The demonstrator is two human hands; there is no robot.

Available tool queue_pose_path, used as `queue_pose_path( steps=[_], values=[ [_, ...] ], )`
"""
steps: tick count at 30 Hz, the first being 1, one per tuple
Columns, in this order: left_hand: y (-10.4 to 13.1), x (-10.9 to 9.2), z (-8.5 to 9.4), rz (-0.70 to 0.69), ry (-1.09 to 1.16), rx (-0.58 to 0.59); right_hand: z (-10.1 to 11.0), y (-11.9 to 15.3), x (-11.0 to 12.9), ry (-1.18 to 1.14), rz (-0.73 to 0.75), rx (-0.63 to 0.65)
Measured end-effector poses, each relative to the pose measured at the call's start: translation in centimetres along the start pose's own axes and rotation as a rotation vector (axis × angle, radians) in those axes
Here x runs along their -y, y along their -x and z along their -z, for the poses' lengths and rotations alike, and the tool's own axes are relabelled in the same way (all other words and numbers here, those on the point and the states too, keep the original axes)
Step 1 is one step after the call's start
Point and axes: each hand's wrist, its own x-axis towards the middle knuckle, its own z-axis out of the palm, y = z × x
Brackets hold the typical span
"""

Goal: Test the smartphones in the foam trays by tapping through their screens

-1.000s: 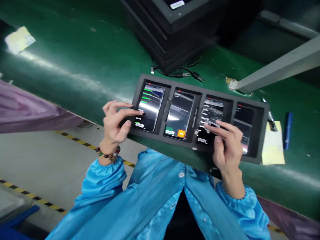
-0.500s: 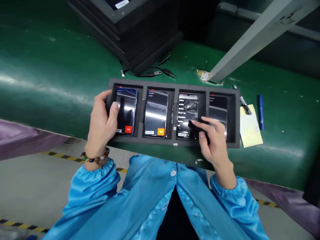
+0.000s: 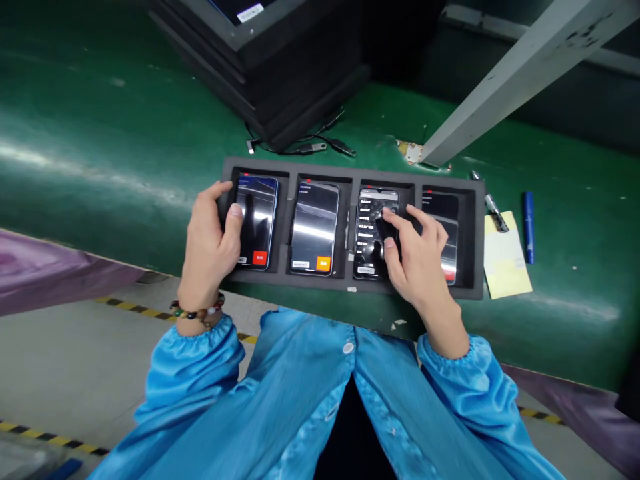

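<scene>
A black foam tray (image 3: 320, 283) with several compartments lies on the green bench, a smartphone face up in each. My left hand (image 3: 213, 237) grips the tray's left end, thumb over the inner edge beside the leftmost phone (image 3: 256, 223), which has a red box on its screen. Beside that sits a phone with an orange box (image 3: 315, 227). Over the third phone (image 3: 367, 233), showing a list of text lines, my right hand (image 3: 417, 250) is spread, its index fingertip at the upper screen. The rightmost phone (image 3: 450, 233) is partly covered by this hand.
Behind the tray rises a stack of black foam trays (image 3: 280, 80) with short black cables (image 3: 310, 148) at its foot. A grey metal post (image 3: 480, 87) stands at the back right. To the right lie a yellow notepad (image 3: 507, 263), a pen (image 3: 493, 203) and a blue marker (image 3: 529, 227).
My right hand has moved up and left across the third phone, its index finger now higher on the screen. My left hand keeps its place on the tray. The view has shifted slightly.
</scene>
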Motion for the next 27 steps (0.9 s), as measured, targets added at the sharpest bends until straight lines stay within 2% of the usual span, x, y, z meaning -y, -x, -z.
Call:
queue_pose_path(
  steps=[7,15,20,27],
  values=[
    [-0.1,0.3,-0.1,-0.023,0.015,-0.026,0.2,0.9,-0.5,0.015,-0.044,-0.145],
    [0.0,0.3,-0.1,-0.021,0.022,-0.031,0.6,1.5,-0.6,-0.083,0.058,-0.157],
    [-0.1,0.1,-0.1,-0.034,0.029,-0.036,0.5,1.7,-0.8,-0.091,0.112,-0.111],
    [-0.2,0.2,-0.2,-0.041,0.026,-0.044,0.3,1.4,-0.6,-0.002,-0.014,-0.090]
  ],
)
